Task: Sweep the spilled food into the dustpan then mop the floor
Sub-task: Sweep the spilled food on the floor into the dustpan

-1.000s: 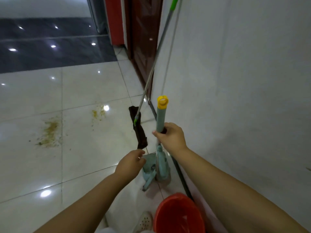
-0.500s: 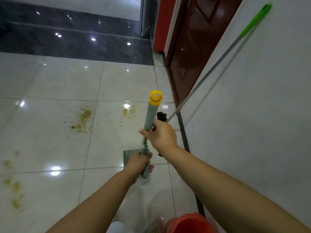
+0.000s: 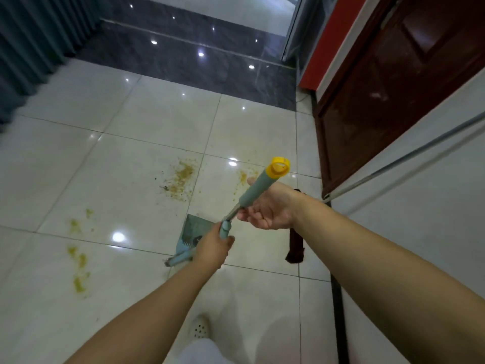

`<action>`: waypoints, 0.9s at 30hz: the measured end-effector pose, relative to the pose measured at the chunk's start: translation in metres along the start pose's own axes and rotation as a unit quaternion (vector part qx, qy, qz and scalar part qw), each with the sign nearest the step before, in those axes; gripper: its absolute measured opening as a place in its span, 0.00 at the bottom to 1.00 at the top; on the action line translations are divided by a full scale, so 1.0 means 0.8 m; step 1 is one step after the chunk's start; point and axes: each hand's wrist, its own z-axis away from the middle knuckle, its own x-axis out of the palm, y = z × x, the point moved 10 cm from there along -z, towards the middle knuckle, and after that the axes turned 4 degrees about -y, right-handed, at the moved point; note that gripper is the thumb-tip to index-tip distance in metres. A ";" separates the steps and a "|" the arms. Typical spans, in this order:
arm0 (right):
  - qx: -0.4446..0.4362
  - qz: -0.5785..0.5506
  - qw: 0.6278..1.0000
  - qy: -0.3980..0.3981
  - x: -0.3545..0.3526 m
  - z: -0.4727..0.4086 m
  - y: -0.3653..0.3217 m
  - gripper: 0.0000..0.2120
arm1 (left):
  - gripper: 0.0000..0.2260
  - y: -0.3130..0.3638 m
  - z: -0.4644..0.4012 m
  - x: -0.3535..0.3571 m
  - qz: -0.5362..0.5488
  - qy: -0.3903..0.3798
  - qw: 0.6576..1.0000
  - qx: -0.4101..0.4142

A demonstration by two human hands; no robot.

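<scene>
Handle (image 3: 258,187) tilted rightward since — right hand (image 3: 270,210) loosely cradles it, left hand (image 3: 212,249) grips.

Both forearms are bare to the bottom edge of the frame, with no sleeve showing. The left hand (image 3: 211,249) and the right hand (image 3: 271,210) wear no gloves, rings or watch. On one foot sits a white shoe (image 3: 199,327) of clog shape, its rounded toe pierced with small round holes. Just below it shows white trousers (image 3: 199,353), plain and unmarked, cut off by the frame.
</scene>
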 end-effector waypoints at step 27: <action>-0.046 -0.061 0.994 -0.076 0.151 -0.107 -0.122 0.13 | 0.20 -0.010 -0.095 -0.210 0.121 0.060 0.991 -0.012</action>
